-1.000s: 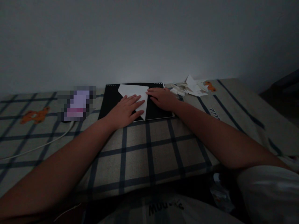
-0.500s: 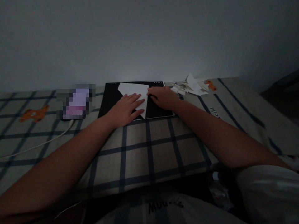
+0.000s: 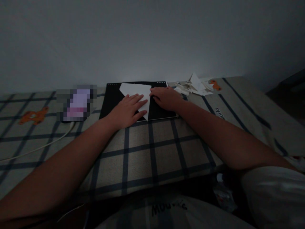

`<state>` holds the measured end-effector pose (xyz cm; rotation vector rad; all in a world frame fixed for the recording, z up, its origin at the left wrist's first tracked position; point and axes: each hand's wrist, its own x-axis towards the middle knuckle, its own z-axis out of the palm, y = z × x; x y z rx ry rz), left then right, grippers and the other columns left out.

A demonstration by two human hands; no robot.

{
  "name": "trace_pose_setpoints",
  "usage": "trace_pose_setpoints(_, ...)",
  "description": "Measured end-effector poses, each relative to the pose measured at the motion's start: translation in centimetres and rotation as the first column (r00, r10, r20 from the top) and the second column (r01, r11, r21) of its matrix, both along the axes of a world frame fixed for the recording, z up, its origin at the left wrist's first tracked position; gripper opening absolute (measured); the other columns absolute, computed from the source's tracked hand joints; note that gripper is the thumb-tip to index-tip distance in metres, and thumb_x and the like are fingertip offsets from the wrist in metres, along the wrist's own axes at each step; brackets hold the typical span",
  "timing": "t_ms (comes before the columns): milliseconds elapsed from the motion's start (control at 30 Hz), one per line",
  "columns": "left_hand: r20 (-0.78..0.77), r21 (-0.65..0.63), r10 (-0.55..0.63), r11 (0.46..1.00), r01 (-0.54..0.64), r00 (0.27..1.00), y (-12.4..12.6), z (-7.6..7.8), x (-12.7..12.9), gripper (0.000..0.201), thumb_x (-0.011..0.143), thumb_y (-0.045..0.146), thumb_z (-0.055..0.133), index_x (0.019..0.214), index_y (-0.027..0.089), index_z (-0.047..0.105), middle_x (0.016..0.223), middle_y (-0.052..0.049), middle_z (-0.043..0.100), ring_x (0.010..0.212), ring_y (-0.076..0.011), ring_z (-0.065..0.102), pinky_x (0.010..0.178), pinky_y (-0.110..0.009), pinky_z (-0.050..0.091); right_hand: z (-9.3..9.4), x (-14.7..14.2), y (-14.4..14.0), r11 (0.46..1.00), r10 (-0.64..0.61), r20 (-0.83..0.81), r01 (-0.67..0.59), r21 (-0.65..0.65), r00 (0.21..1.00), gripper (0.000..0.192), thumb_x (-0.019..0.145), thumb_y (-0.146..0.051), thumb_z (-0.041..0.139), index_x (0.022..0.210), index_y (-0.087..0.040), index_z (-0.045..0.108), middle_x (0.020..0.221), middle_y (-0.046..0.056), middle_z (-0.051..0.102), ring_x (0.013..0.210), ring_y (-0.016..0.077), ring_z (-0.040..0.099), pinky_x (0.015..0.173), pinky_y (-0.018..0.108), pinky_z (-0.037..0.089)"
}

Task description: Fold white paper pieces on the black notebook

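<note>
Flat now, both hands' fingers (image 3: pixel 139 102) outspread on the white paper (image 3: pixel 137 91).

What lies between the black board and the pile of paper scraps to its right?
In the head view, only a narrow strip of checked cloth separates the black board from the paper scraps.

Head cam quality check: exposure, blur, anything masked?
Head view: badly underexposed, dim all over; only the white folded paper and the paper scraps read bright. Left hand and right hand are sharp enough, no motion blur. A pixelated patch masks something left of the black pad.
</note>
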<state>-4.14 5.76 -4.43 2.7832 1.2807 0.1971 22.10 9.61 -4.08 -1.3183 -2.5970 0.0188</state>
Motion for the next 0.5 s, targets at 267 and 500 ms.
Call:
trace_pose_setpoints(267,0.000,-0.003,0.001,1.000,-0.001,1.000,-0.13,0.31,0.41,0.068,0.116,0.057,0.046,0.171,0.020,0.058,0.185,-0.018,0.044,0.173,-0.0431,0.040,0.142,-0.070,0.025,0.03,-0.15,-0.21,1.000,0.001,-0.009,-0.001,0.008,1.000,0.046,0.110,-0.018,0.038,0.142,-0.017,0.072,0.151,0.017,0.076,0.137,0.0351,0.070,0.107,0.050,0.053)
trace_pose_setpoints(500,0.011,-0.003,0.001,1.000,-0.001,1.000,-0.05,0.14,0.35,0.066,0.115,0.057,0.048,0.171,0.023,0.058,0.185,-0.016,0.046,0.172,-0.0426,0.040,0.142,-0.071,0.025,-0.19,0.01,-0.19,1.000,-0.001,-0.017,0.002,0.018,1.000,0.049,0.111,-0.019,0.038,0.148,-0.016,0.070,0.157,0.017,0.074,0.139,0.0339,0.070,0.111,0.049,0.051)
